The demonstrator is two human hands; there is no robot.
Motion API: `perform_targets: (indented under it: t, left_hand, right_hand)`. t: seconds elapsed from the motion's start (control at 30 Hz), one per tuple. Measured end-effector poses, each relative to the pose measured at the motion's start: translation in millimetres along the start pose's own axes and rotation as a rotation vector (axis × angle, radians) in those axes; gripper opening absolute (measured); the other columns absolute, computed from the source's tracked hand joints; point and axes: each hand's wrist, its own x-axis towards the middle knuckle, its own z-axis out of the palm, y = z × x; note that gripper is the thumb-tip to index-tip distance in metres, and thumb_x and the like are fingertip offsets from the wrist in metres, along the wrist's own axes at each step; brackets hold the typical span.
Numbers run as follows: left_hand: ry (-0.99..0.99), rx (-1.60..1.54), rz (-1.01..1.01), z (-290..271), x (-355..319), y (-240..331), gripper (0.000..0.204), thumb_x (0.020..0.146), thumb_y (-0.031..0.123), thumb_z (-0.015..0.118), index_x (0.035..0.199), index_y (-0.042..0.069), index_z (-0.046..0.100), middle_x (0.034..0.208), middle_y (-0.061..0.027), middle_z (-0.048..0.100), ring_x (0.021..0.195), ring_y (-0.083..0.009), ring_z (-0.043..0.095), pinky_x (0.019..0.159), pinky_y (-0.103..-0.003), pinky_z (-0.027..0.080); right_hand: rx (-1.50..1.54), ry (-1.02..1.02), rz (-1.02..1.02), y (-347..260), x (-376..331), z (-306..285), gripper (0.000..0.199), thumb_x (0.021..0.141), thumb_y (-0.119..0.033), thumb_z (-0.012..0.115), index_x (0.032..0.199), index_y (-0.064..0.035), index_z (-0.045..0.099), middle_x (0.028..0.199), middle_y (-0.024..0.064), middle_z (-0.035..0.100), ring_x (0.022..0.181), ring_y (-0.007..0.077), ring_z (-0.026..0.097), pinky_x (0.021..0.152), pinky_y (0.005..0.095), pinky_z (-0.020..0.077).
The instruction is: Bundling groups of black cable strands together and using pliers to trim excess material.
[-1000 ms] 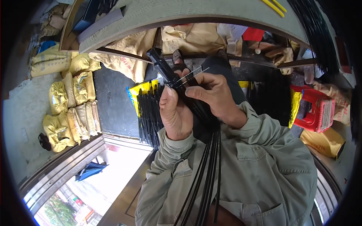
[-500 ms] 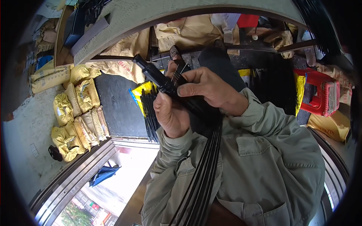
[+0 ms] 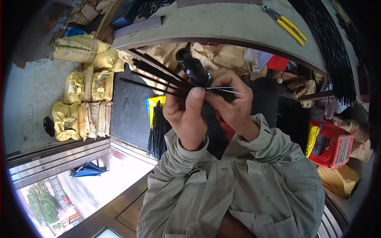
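both hands' grip (image 3: 206, 101) on black rods (image 3: 152, 75); yellow sacks (image 3: 85, 97) stacked below

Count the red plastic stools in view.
1. The red stool stands at the right edge, below the workbench, right of the person's sleeve. Others may be hidden behind the clutter.

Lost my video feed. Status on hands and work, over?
Left hand grips bundle of black rods. Right hand pinches thin wires at its hub. Nothing obstructing.

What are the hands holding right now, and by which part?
Both hands, left hand and right hand, clasp a bundle of thin black rods near its fanned end, beside a black tool.
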Motion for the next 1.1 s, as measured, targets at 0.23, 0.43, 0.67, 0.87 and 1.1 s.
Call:
perform_targets:
  t: [0.23,0.43,0.67,0.87,1.1]
  left_hand:
    - [0.115,0.085,0.134,-37,-6,-18,0.023,0.085,0.012,0.058,0.102,-0.003,0.056,0.092,-0.0124,0.062,0.08,-0.0174,0.06,0.074,-0.029,0.049]
    - [0.208,0.119,0.153,-44,-14,-15,0.025,0.086,0.014,0.058,0.102,-0.005,0.056,0.092,-0.0107,0.062,0.078,-0.015,0.059,0.071,-0.026,0.048]
    - [0.188,0.156,0.129,-44,-23,-13,0.03,0.088,0.02,0.056,0.104,-0.006,0.054,0.093,-0.0117,0.06,0.081,-0.015,0.058,0.07,-0.025,0.047]
    - [0.176,0.174,0.034,-49,-22,-13,0.034,0.084,0.018,0.06,0.107,-0.006,0.052,0.096,-0.012,0.059,0.082,-0.0155,0.056,0.073,-0.026,0.046]
    - [0.119,-0.083,-0.12,-68,-18,-7,0.032,0.081,0.014,0.063,0.104,-0.004,0.053,0.093,-0.0105,0.059,0.082,-0.0164,0.057,0.074,-0.027,0.046]
  right_hand:
    - [0.146,-0.046,0.338,23,-15,5,0.018,0.069,-0.003,0.072,0.082,0.0027,0.061,0.083,0.005,0.06,0.075,0.0072,0.054,0.065,0.0208,0.0439]
    - [-0.186,-0.125,-0.044,25,-14,9,0.015,0.07,-0.003,0.071,0.081,0.002,0.062,0.082,0.0039,0.061,0.074,0.0064,0.054,0.064,0.0202,0.0437]
    - [-0.069,-0.292,0.459,26,-16,7,0.012,0.073,-0.007,0.069,0.077,0.0012,0.061,0.08,0.0005,0.058,0.068,0.0028,0.048,0.059,0.0176,0.0396]
    - [-0.005,-0.125,0.333,27,-29,18,0.012,0.072,-0.004,0.07,0.078,0.0007,0.06,0.082,0.0004,0.058,0.07,0.0026,0.048,0.057,0.0178,0.0388]
    - [0.045,-0.212,0.348,36,-33,11,0.014,0.07,-0.003,0.072,0.08,0.0007,0.062,0.081,0.0005,0.059,0.069,0.0027,0.049,0.058,0.0173,0.04]
